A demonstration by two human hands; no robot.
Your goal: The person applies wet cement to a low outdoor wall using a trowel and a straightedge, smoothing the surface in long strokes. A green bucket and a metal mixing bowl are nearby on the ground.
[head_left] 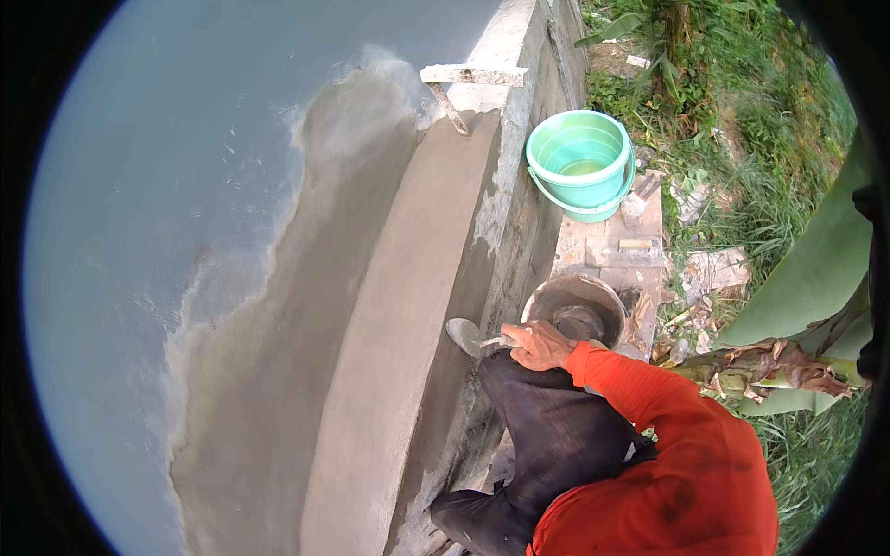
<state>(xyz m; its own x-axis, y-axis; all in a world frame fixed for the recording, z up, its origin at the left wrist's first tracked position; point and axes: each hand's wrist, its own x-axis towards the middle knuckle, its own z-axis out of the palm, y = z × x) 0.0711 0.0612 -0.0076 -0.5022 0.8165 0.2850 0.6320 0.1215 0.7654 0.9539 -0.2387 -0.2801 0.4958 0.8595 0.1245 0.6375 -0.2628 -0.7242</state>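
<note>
My right hand (540, 346), in an orange sleeve, is closed around the handle of a trowel (463, 336). The trowel's rounded metal blade points left, against or just above the edge of a ledge coated in smooth grey-brown mortar (394, 269); contact cannot be told. Right behind the hand stands a mortar-stained bucket (554, 296) with dark wet mix inside. My bent legs in dark trousers (547, 435) are beside the ledge, one knee under the hand. My left hand is out of sight.
A teal bucket (581, 196) with a little liquid stands on boards farther off. Near it lie a flat float with a pale handle (634, 245) and a small clear container (633, 209). A T-shaped wooden piece (475, 75) rests on the ledge. Plants (797, 278) crowd the right.
</note>
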